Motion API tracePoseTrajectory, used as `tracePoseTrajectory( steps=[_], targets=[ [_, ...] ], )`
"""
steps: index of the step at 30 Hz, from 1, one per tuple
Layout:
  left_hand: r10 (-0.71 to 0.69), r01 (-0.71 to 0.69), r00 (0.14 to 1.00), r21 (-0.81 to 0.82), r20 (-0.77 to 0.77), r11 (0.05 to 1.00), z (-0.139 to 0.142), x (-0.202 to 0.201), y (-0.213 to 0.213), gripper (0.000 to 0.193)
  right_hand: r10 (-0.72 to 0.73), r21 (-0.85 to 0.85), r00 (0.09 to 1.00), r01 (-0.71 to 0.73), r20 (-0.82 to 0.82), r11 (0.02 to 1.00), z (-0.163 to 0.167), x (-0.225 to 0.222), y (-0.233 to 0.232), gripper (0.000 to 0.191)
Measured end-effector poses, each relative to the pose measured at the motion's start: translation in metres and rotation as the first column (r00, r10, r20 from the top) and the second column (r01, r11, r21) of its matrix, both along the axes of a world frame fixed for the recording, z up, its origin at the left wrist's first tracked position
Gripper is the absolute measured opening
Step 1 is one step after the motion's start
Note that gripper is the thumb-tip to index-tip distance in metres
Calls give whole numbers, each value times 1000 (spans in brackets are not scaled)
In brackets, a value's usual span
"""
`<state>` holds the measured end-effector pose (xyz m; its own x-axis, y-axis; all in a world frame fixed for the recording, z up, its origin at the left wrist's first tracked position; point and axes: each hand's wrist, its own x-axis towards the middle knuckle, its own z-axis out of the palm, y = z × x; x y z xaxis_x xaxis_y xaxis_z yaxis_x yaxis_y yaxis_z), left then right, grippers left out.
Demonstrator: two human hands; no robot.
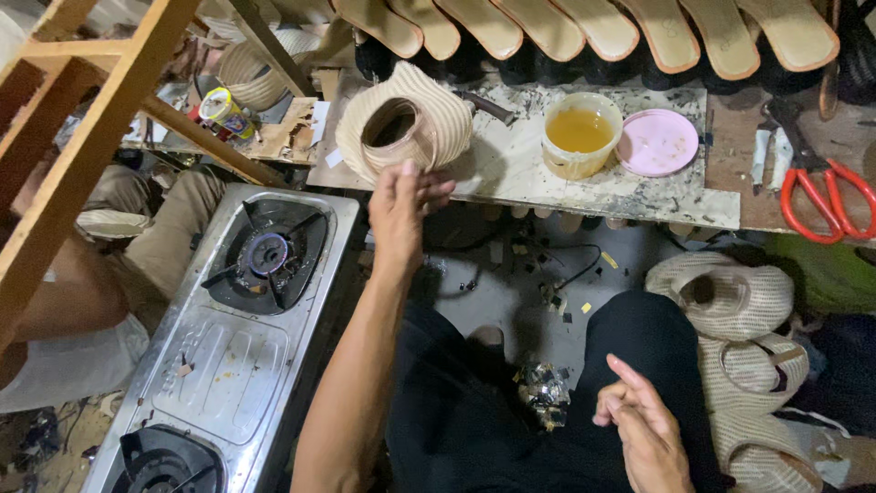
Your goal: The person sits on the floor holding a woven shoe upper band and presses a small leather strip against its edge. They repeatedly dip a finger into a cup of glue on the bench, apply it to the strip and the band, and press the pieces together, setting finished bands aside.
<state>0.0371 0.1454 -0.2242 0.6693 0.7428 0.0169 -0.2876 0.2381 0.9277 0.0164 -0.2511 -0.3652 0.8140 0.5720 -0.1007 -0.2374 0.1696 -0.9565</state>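
Right hand (643,424) idle on lap; left hand (401,205) touching woven coil (406,119).

left hand (401,215): raised at the board's near edge, fingertips at the roll (408,123)
roll: on the board (511,169), left end
cup (579,134): on the board, right of the roll
lid (657,141): on the board, touching the cup's right side
soles (584,32): row behind the board
scissors (812,183): on the bench right of the board
stove (242,329): on the floor, left of the left arm, before the board
right hand (643,424): low right, over the right knee
uppers (739,347): stacked on the floor, right of the right hand
frame (91,128): far left, behind the stove
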Motion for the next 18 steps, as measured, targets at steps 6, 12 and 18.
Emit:
tracePoseTrajectory(
  steps=[6,12,18],
  targets=[
    [89,-83,992,70,-85,994,-37,-49,1,23,-3,-382,976,88,218,920,-5,2,-1,45],
    [163,-84,968,367,-192,927,-63,-97,-14,43,121,-485,941,51,316,873,15,32,13,44],
    [266,-258,954,77,-137,963,-92,-147,-60,90,286,-568,859,7,425,823,63,68,38,41]
  ],
)
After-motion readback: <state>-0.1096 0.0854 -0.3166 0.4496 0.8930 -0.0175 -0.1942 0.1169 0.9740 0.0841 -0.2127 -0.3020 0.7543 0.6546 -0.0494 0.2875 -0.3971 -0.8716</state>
